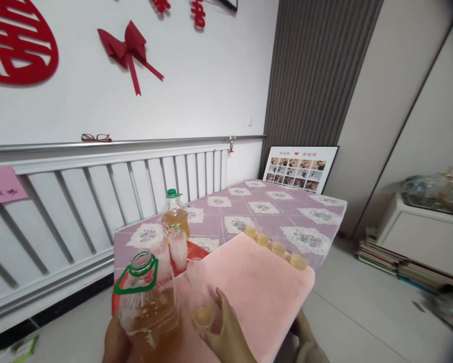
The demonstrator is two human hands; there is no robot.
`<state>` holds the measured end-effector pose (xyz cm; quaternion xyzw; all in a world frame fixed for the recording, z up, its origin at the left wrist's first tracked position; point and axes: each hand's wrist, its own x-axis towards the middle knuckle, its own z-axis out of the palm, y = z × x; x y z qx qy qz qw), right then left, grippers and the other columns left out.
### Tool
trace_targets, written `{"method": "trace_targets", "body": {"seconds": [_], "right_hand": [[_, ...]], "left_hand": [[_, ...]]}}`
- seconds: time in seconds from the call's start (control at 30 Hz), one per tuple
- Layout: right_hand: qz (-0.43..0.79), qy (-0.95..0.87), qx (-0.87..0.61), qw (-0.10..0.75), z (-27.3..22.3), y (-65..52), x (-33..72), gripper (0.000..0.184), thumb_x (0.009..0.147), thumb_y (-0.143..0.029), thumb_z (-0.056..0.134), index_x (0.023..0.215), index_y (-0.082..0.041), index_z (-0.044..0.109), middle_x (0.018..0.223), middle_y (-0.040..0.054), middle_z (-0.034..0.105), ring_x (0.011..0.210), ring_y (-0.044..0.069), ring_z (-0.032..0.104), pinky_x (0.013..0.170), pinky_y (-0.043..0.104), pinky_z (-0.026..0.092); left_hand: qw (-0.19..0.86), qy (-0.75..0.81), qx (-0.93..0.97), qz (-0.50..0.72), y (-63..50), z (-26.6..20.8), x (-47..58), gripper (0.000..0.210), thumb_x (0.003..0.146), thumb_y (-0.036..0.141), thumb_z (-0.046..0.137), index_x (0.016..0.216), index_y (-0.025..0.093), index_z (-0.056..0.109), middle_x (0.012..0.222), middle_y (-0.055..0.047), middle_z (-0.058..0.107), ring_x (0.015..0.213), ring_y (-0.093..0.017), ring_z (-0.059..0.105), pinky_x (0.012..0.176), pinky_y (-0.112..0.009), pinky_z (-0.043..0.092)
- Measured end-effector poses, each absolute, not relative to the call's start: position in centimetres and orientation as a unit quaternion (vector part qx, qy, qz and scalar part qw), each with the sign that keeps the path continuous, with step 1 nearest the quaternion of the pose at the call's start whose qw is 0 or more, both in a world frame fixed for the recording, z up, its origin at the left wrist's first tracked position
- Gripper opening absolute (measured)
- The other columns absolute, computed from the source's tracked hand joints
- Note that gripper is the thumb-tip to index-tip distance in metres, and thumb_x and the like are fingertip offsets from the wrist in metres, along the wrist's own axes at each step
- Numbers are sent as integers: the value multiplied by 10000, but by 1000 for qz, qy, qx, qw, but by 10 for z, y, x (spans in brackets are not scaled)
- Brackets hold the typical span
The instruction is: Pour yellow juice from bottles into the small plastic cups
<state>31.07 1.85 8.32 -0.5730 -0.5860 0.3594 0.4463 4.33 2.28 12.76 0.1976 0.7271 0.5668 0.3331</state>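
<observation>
**Open bottle in one hand, small cup in the other**

The left hand [115, 343] is clenched around the lower body of an open plastic bottle [149, 297], about half full of amber liquid, its green handle ring loose at the neck. The right hand [228, 335] pinches a small clear cup [203, 311] with a little liquid in it, held just beside the bottle over the pink towel [257, 287] on the worktop [287, 212].

The bottle looks heavy and thin-walled, likely to flex and slosh; a grip low on the body suits it. The cup looks light, slippery and easily crushed, best held at the sides. Four filled cups [274, 247] line the towel's far edge; a capped bottle [174, 217] stands beyond.
</observation>
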Motion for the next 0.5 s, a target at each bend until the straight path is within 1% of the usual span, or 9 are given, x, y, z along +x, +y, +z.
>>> {"method": "trace_targets", "body": {"seconds": [0.07,0.17,0.23,0.3,0.4,0.5], "right_hand": [[350,-587,-569,458,85,20,306,882,580,-185,761,1428,-223,521,1420,150,620,1326,344,580,1097,460,483],[333,-602,-556,466,94,18,302,710,609,-217,781,1295,-339,643,1311,75,705,1260,373,633,1034,483,535],[332,-617,-541,465,101,16,300,573,659,-258,770,1212,-391,691,1272,36,732,1249,379,642,1005,495,551],[329,-625,-536,462,105,14,299,489,698,-297,753,1174,-401,715,1256,24,743,1257,384,638,993,509,554],[323,-623,-546,456,102,13,297,446,708,-331,745,1149,-395,736,1211,29,764,1260,390,636,972,522,564],[328,-617,-549,459,89,16,297,450,695,-304,732,1135,-401,735,1206,23,764,1257,382,640,980,519,562]], "left_hand": [[330,722,201,574,18,136,54,105,595,232,635,501,220,589,495,-30,594,635,-222,495,586,-376,419],[326,713,194,590,15,147,65,173,588,315,618,443,238,562,488,-26,548,611,-198,447,546,-365,404],[341,707,187,590,16,147,65,164,549,331,624,419,247,566,488,-30,571,598,-211,479,529,-373,435],[357,702,186,588,18,142,60,121,505,290,633,408,249,576,486,-31,609,591,-224,521,523,-372,463],[361,699,177,591,23,124,49,148,509,256,612,373,231,561,440,-39,590,526,-199,503,495,-348,455],[355,698,179,596,28,102,39,176,523,264,592,361,225,534,420,-47,575,470,-193,502,484,-357,460]]}}
